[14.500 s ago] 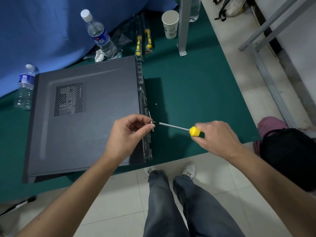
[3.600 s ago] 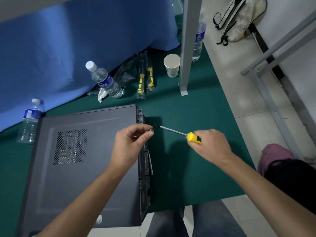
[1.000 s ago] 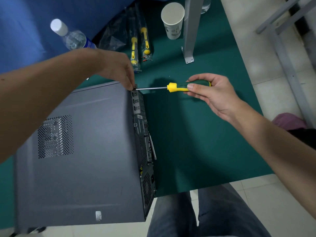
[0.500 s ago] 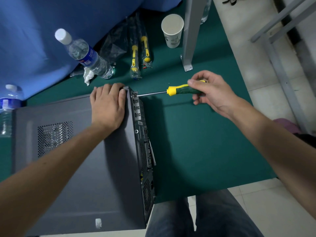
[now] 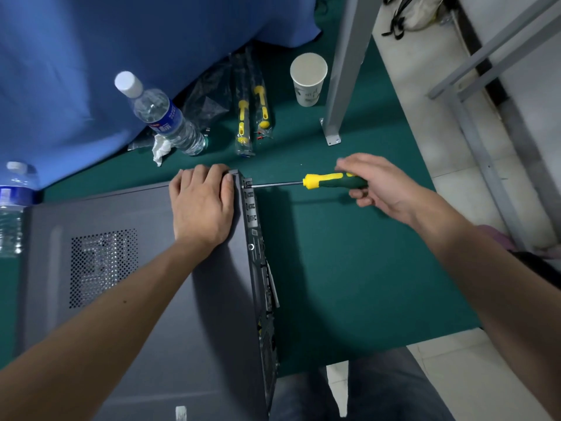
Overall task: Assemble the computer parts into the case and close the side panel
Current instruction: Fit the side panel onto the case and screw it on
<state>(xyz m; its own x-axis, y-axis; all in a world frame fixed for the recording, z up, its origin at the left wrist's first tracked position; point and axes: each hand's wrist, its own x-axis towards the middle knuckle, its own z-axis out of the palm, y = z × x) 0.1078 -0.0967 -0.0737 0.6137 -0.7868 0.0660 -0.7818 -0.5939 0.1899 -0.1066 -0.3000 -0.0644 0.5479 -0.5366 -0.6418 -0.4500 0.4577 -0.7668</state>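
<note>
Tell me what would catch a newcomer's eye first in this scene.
The yellow-and-green screwdriver, gripped by the right hand, lies level with its tip at the far rear corner of the dark computer case, which lies on its side on the green mat. The left hand presses flat on the side panel beside that corner. Behind stand a water bottle and a paper cup.

The room is dim, with cool, soft light falling from above. The computer case (image 5: pixel 145 284) throws a dark shadow rightward onto the green mat (image 5: pixel 349 268), and the screwdriver (image 5: pixel 318 181) lays a thin one just below itself. The right hand (image 5: pixel 382 183) is smeared at the fingertips. Straight rails bow near the frame's edges, and the forearms swell toward the bottom corners.
</note>
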